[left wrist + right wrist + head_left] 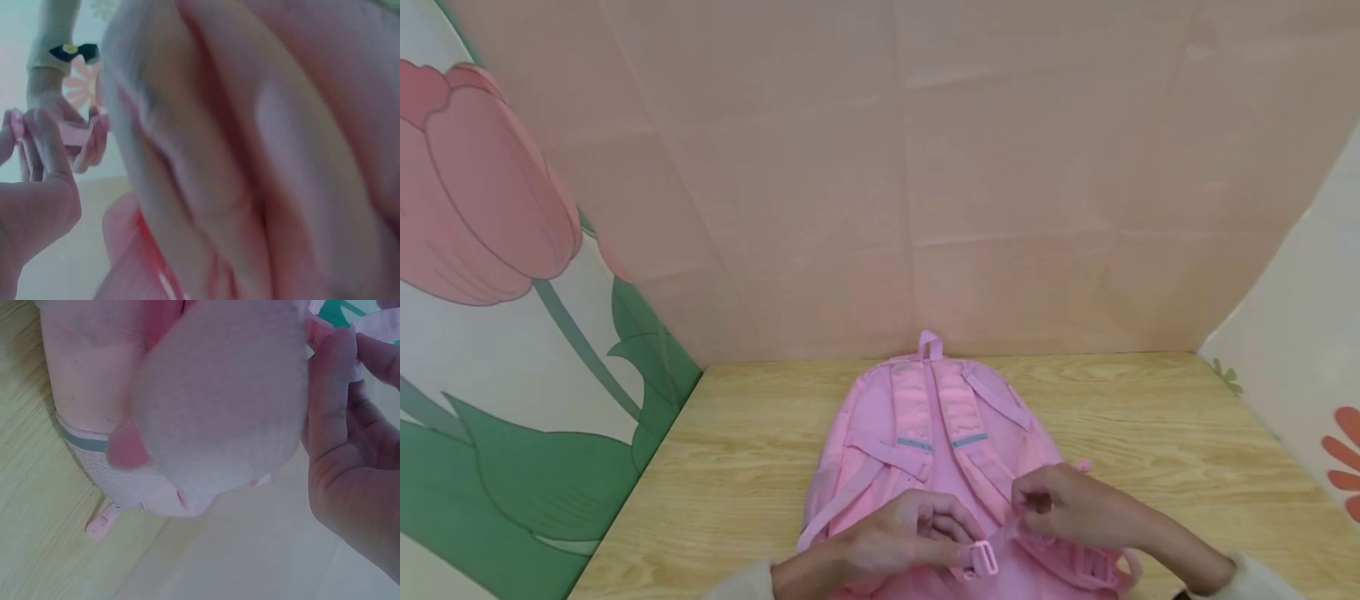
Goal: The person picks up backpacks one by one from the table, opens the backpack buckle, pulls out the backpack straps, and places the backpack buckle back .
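Note:
A pink backpack (947, 467) lies on the table with its shoulder straps facing up and its top handle (930, 343) toward the wall. Over its lower part, my left hand (910, 529) pinches a pink plastic buckle (981, 558) between thumb and fingers. To the right of it, my right hand (1067, 504) pinches a pink webbing strap (1006, 531), which runs across the gap to the buckle. In the left wrist view the strap (75, 134) stretches between both hands, while backpack fabric fills much of the frame. Fingertips of the right hand (337, 425) grip webbing in the right wrist view.
The wood-grain table (700, 467) extends to both sides of the backpack. A plain pinkish wall covering (910, 183) rises behind, with a tulip-printed panel (497, 192) on the left and a flower-printed one on the right. A small zipper pull (102, 522) hangs off the backpack.

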`<control>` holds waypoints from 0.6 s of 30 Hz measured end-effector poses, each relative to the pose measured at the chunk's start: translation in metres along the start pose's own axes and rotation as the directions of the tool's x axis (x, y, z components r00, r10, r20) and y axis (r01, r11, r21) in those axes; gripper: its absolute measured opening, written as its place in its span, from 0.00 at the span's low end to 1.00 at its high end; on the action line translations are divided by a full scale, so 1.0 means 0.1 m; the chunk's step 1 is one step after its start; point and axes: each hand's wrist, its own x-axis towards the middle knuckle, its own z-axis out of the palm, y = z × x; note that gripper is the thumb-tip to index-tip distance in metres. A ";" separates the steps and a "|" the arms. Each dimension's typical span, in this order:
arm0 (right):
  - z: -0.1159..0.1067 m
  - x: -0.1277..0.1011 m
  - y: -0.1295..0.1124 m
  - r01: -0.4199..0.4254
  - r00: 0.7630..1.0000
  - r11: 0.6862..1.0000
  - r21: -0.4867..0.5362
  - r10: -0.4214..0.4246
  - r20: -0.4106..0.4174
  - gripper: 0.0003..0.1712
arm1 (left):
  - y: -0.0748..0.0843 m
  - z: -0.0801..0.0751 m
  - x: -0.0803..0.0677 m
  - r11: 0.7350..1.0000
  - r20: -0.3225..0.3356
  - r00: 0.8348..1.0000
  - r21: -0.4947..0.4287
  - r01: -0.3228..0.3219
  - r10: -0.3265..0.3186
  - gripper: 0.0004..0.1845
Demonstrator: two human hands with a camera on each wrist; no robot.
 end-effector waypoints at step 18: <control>0.08 0.03 0.01 -0.144 0.985 0.981 -0.134 0.129 -0.114 0.17 | 0.08 -0.21 0.04 0.566 -0.107 0.986 0.824 0.014 0.131 0.11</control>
